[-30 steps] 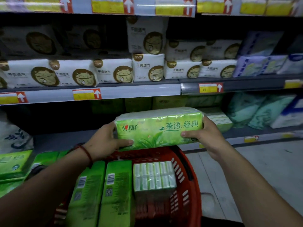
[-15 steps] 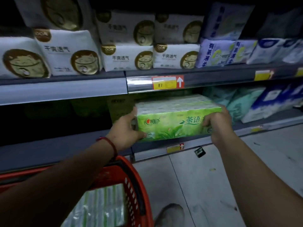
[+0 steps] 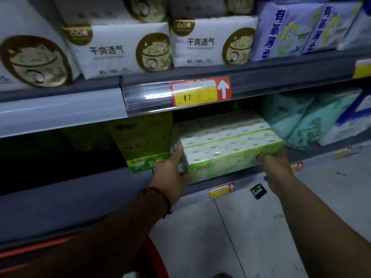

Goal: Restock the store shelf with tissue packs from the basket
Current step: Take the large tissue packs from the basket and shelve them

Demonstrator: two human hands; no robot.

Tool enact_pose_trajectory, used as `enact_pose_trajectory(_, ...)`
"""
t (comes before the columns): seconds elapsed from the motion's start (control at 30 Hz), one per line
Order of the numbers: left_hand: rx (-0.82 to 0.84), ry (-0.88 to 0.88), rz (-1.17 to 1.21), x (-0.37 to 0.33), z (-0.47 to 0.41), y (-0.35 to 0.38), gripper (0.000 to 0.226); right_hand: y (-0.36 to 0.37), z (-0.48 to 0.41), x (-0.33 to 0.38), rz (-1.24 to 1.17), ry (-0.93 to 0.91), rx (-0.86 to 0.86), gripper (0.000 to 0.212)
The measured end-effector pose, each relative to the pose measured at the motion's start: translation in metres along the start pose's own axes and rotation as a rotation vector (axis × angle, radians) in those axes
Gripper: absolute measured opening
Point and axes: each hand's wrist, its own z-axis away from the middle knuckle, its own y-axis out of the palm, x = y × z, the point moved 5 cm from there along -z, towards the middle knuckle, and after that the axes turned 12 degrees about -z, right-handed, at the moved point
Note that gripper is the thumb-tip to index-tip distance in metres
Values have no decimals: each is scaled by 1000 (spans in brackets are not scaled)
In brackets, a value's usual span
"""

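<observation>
- Green-and-white plastic-wrapped tissue pack [image 3: 230, 149], long side facing out, sits at the front lip of the lower shelf [image 3: 80, 189]. It occupies the gap between a darker green pack [image 3: 144, 141] on its left and teal packs [image 3: 297, 121] on its right. Whether its base bears on the shelf cannot be told.
- Left hand [image 3: 172, 171] grips the pack's left end, fingers [image 3: 177, 150] curled round the corner; right hand [image 3: 275, 163] grips the right end likewise. Holding both ends probably keeps the soft, wide pack level and square to the gap.
- Low entry is dictated by the upper shelf rail with its price tag [image 3: 200, 93], which overhangs the opening.
- Red basket [image 3: 156, 257], only its rim in view, lies below the arms, near the person; its contents are not visible.
- Judged step: sliding the pack rearward until flush with its neighbours.
</observation>
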Motion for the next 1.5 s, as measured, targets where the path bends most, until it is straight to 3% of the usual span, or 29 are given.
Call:
enact_pose_trajectory(0.2,-38,-13,1,-8,-23,3,85,11,-5,3,-88,-50,-185,67)
enact_pose_trajectory(0.37,-79,-64,-66,-8,-42,-7,53,37,-6,12,-152,-54,-35,72)
enact_pose_trajectory(0.53,-19,-118,-76,-3,-53,-5,62,46,-12,8,-98,-66,-24,83)
enact_pose_trajectory(0.63,-5,-81,-68,0,-48,-3,60,42,-8,5,73,-125,-20,89)
enact_pose_trajectory(0.73,65,-21,-89,1,-37,-1,66,50,9,4,298,-177,77,109)
enact_pose_trajectory(0.83,137,56,-178,3,-22,-4,76,55,26,4,477,-220,160,96)
enact_pose_trajectory(1.0,155,133,-292,17,16,-38,75,50,86,24,726,-370,292,75)
enact_pose_trajectory(1.23,50,181,-429,48,97,-108,72,57,221,61,909,-612,516,80)
enact_pose_trajectory(1.5,-17,252,-443,81,200,-149,84,77,362,45,1044,-711,786,86)
